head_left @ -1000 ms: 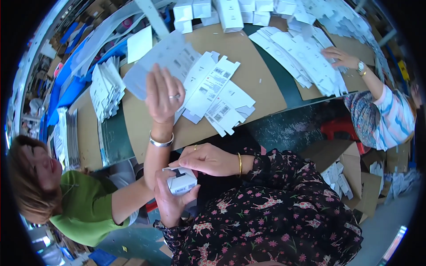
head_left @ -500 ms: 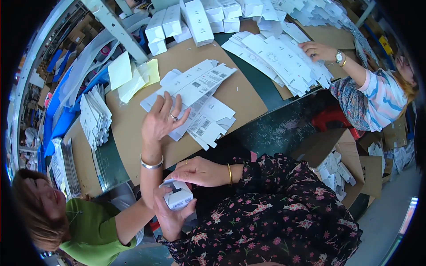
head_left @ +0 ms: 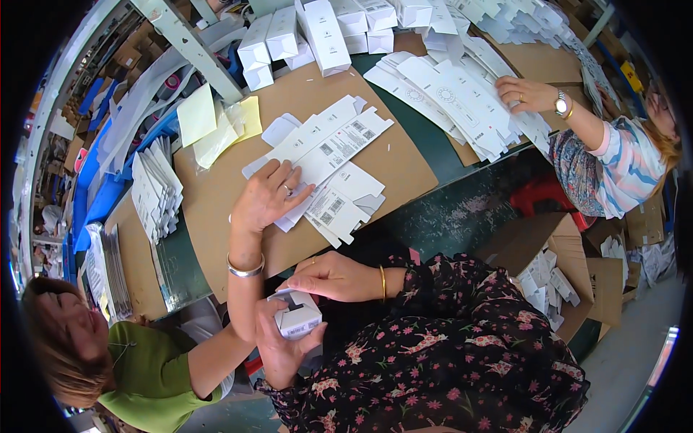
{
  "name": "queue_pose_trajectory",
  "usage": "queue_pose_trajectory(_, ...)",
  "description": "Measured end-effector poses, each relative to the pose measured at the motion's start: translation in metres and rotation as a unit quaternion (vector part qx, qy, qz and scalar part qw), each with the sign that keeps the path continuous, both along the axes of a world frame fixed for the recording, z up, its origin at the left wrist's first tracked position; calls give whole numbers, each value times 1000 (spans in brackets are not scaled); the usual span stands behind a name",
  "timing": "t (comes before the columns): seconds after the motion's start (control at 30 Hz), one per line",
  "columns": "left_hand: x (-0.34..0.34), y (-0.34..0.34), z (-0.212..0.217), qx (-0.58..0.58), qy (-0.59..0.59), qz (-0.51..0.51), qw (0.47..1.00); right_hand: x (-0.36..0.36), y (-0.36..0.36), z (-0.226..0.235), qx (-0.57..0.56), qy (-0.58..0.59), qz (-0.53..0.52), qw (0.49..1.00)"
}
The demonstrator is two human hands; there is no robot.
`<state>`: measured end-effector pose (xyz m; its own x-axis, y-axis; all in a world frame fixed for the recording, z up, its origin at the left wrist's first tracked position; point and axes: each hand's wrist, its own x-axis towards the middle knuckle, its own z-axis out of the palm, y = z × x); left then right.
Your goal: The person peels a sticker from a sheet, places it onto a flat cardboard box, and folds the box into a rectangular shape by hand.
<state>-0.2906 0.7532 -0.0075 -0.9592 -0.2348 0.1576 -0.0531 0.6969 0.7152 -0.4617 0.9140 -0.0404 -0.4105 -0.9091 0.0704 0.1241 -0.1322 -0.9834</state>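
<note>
A small white cardboard box (head_left: 302,326) sits low in front of my body, with an open end and a dark gap at its top. My left hand (head_left: 280,352) wraps round its lower part, thumb on the near side. At the box's upper edge, my right hand (head_left: 338,277) has its fingers closed against a raised flap; their tips are partly hidden. A gold bracelet (head_left: 382,282) circles my right wrist.
Left, a co-worker's hand (head_left: 268,198) rests on flat white cartons (head_left: 339,144) over a brown cardboard sheet (head_left: 404,169). Another person's hand (head_left: 530,95) touches more flat cartons (head_left: 455,101). Folded boxes (head_left: 323,36) stand behind; an open carton (head_left: 574,245) holds small white boxes.
My hands and the box have shifted slightly right in the picture. The left co-worker's fingers have drawn in, and the top flat carton has slid right. The other person's hand has moved a little right.
</note>
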Motion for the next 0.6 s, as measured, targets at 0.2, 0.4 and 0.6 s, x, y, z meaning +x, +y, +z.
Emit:
queue_pose_trajectory(0.2, -6, 5, 5, 19, -2, -4, 1000, -4, 2, -2, 2, 14, -2, 1000)
queue_pose_trajectory(0.4, -7, 4, 5, 19, 7, -7, 1000, -3, -1, 1, -23, 19, -35, 999)
queue_pose_trajectory(0.6, -7, 1, 1, 17, 7, -15, 1000, -8, 4, 11, 11, -5, -7, 1000)
